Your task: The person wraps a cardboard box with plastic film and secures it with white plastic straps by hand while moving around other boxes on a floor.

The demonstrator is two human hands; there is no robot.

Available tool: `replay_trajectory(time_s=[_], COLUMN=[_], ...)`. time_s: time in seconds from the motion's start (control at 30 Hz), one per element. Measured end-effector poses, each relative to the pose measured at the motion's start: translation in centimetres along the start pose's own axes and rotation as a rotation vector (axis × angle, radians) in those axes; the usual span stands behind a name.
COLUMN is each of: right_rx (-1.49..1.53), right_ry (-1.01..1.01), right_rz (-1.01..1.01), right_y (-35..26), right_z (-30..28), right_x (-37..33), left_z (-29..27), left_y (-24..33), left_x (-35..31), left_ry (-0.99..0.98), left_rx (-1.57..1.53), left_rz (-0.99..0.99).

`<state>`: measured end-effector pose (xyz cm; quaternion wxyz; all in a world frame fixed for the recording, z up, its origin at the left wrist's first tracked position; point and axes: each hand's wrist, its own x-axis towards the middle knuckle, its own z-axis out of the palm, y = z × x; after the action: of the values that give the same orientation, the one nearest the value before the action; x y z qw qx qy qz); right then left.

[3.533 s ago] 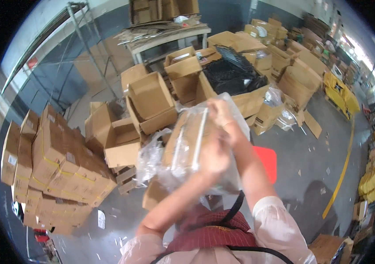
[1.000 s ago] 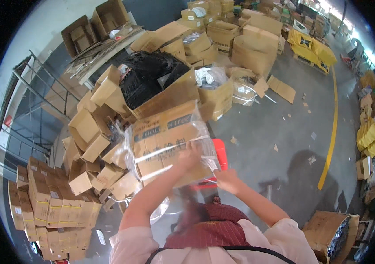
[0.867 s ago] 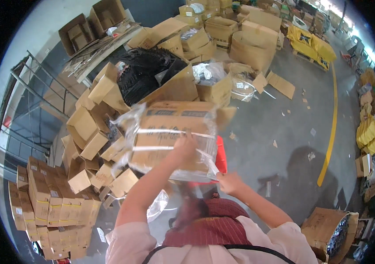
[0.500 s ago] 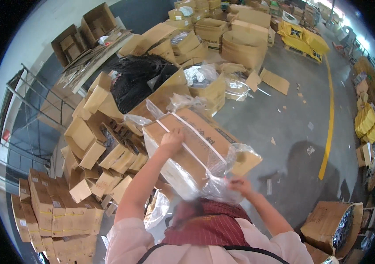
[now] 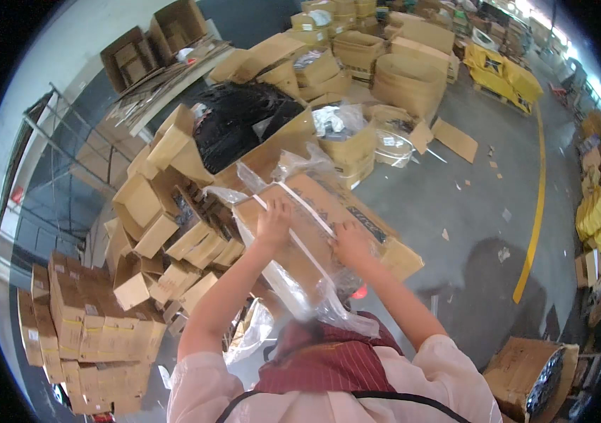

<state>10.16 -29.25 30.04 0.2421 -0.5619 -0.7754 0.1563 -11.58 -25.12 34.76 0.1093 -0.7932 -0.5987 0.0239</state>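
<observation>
A brown cardboard box [image 5: 311, 264] with dark printing lies tilted in front of me, two white straps [image 5: 304, 206] running along it. Clear plastic film [image 5: 283, 285] sticks out around its near side and far end. My left hand [image 5: 274, 222] rests on the box's left part, over one strap, fingers extended. On the other strap is my right hand [image 5: 351, 245], its fingers bent round it as far as I can see. Below my right wrist a small red spot [image 5: 360, 291] shows; its kind is unclear.
Open cartons [image 5: 149, 211] are heaped at the left, beside stacked closed cartons [image 5: 103, 321]. A large carton holding a black plastic bag [image 5: 240, 123] stands beyond the box. Scraps lie on the grey floor [image 5: 477, 204] near a yellow line [image 5: 537, 204]. An open carton [image 5: 526, 374] stands lower right.
My right hand has left the plastic film at the box's near end and moved up and left onto the strap. The left hand stays on the box. The view has shifted slightly.
</observation>
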Motion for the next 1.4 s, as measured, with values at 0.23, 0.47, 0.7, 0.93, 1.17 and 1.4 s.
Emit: replay_trajectory(time_s=[0.23,0.47,0.7,0.93,1.17,1.4], right_rx=[0.123,-0.016,-0.102,-0.203,-0.378,-0.238], right_ry=[-0.266,-0.432,-0.505,-0.475,-0.266,-0.530], right_rz=[-0.302,-0.164,-0.215,-0.095,-0.547,-0.349], right_y=[-0.8,-3.3,-3.4,-7.9,-7.6,-7.9], right_z=[0.4,1.0,5.7,4.2,11.4,14.8], right_x=[3.2,3.0,2.0,4.3,7.4,12.1], left_z=[1.7,-0.7,-0.7,0.9,3.3,-1.9], left_y=[-2.1,-0.4,8.0,10.6,10.3,5.7], left_x=[-2.9,-5.7,-11.4,-14.5,-16.4,-20.9], left_ry=[-0.110,-0.021,-0.385,-0.579,-0.404,-0.041], left_rx=[-0.008,-0.158,-0.530,-0.635,-0.783,-1.024], left_rz=[-0.220,-0.341,-0.276,-0.163,-0.333,-0.519])
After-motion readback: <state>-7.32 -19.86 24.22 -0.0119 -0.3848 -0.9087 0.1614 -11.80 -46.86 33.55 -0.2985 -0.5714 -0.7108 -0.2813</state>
